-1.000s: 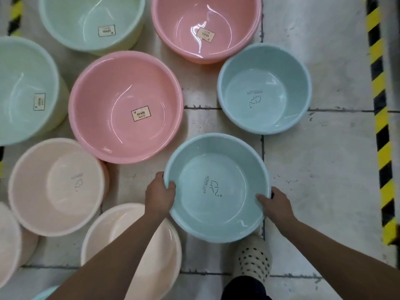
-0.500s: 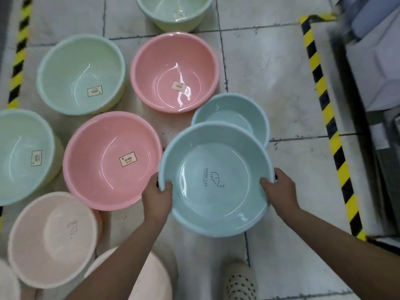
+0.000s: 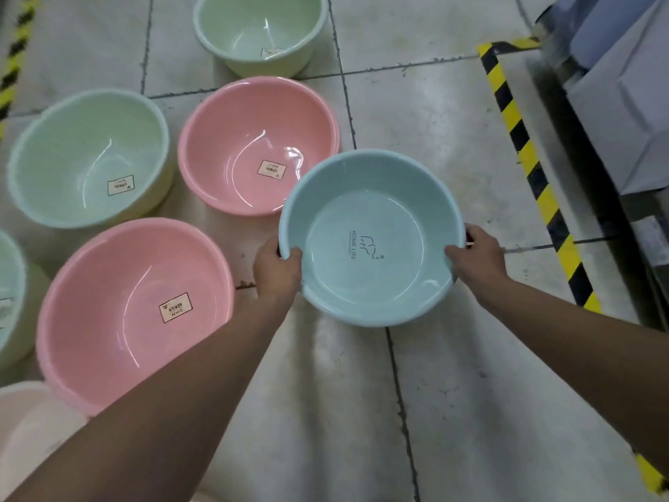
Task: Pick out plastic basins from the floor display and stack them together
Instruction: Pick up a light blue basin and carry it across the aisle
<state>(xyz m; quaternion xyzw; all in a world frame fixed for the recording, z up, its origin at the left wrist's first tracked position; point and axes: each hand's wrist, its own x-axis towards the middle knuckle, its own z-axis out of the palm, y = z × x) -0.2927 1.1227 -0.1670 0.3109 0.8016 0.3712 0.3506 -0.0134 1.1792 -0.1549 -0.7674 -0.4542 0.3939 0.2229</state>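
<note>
You hold the blue basin [image 3: 371, 211] mouth up over the tiled floor [image 3: 416, 121], in the middle of your view. Your left hand [image 3: 277, 273] grasps its rim at 9 o'clock, thumb hooked inside the lip. Your right hand [image 3: 478, 262] grasps the rim at 3 o'clock the same way. Seen from the blue basin, the far pink basin [image 3: 253, 139] sits at 10 o'clock, the near pink basin [image 3: 119, 320] at 8 o'clock, the large green basin [image 3: 83, 150] at 9 o'clock, the far green basin [image 3: 253, 27] at 11 o'clock, and the hazard tape [image 3: 535, 175] at 2 o'clock.
</note>
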